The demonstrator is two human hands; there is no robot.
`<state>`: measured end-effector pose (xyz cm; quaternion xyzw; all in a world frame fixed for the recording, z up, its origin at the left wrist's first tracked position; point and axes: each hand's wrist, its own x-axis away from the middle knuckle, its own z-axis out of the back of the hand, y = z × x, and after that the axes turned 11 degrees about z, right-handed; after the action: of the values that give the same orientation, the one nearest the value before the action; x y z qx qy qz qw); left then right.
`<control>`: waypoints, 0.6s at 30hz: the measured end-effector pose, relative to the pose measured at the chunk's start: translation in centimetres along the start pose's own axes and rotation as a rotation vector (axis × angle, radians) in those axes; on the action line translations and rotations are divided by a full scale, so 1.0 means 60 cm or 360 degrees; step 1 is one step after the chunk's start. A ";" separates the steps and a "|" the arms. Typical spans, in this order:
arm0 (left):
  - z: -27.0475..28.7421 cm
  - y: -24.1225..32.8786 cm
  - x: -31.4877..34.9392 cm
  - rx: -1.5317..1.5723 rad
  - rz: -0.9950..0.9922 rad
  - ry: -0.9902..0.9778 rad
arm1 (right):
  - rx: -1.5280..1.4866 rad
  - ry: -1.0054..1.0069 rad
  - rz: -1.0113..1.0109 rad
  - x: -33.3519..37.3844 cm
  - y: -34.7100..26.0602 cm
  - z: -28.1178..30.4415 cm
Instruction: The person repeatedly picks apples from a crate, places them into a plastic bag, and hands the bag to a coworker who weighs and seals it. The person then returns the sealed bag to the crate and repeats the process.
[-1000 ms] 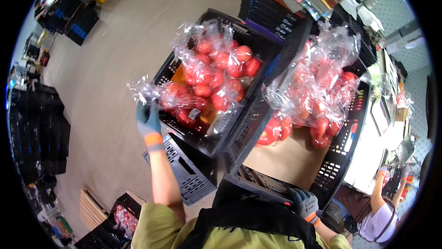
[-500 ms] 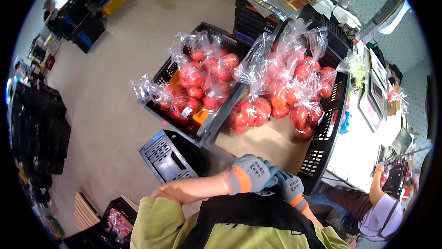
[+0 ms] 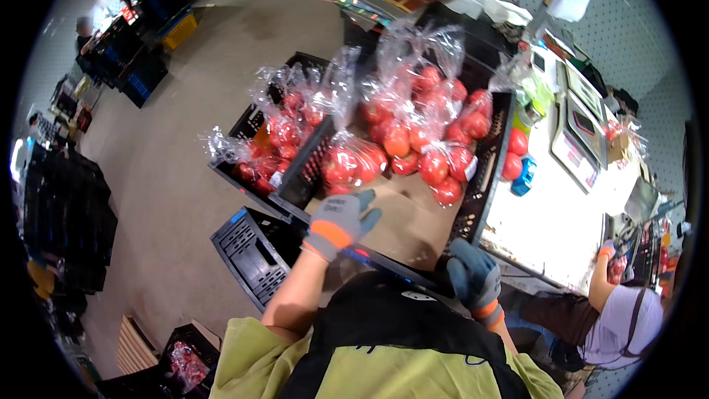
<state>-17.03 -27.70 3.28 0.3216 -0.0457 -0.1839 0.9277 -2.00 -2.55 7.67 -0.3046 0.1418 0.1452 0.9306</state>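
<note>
A large black crate (image 3: 486,185), its bottom lined with brown cardboard (image 3: 413,233), stands in front of me. Clear plastic bags of red tomatoes (image 3: 354,163) fill its far part. My left hand (image 3: 341,220), in a grey and blue glove with an orange cuff, reaches over the crate's near left part. It is open and holds nothing, its fingers apart just short of the nearest bag. At the crate's near right corner is my right hand (image 3: 475,277), gloved alike. Its fingers are bent and a little blurred; whether they grip the rim, I cannot tell.
Another black crate (image 3: 255,203) with bagged tomatoes adjoins on the left, and a grey crate (image 3: 247,255) stands below it. On the right, a white table (image 3: 517,218) bears loose tomatoes (image 3: 515,154), a blue object (image 3: 524,176) and a scale (image 3: 580,137). A co-worker (image 3: 620,321) is at the lower right.
My hands were close together at the crate's near edge and have parted. The left has moved forward and left over the cardboard, the right to the corner. The view has shifted.
</note>
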 end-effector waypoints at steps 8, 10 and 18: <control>0.011 0.047 0.003 -0.0425 -0.0034 0.0249 | 0.0112 0.0735 -0.0314 0.152 0.091 0.083; 0.004 0.023 0.005 -0.0496 -0.0220 0.0389 | 0.0289 0.0813 -0.0565 0.197 0.120 0.096; -0.018 -0.037 -0.014 -0.0649 0.0201 0.0548 | 0.0005 0.1271 -0.1639 0.412 0.312 0.121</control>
<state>-18.28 -28.39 1.08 0.1511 0.1308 -0.0738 0.9771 15.31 20.84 -5.27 -0.3627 0.3129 -0.4438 0.7574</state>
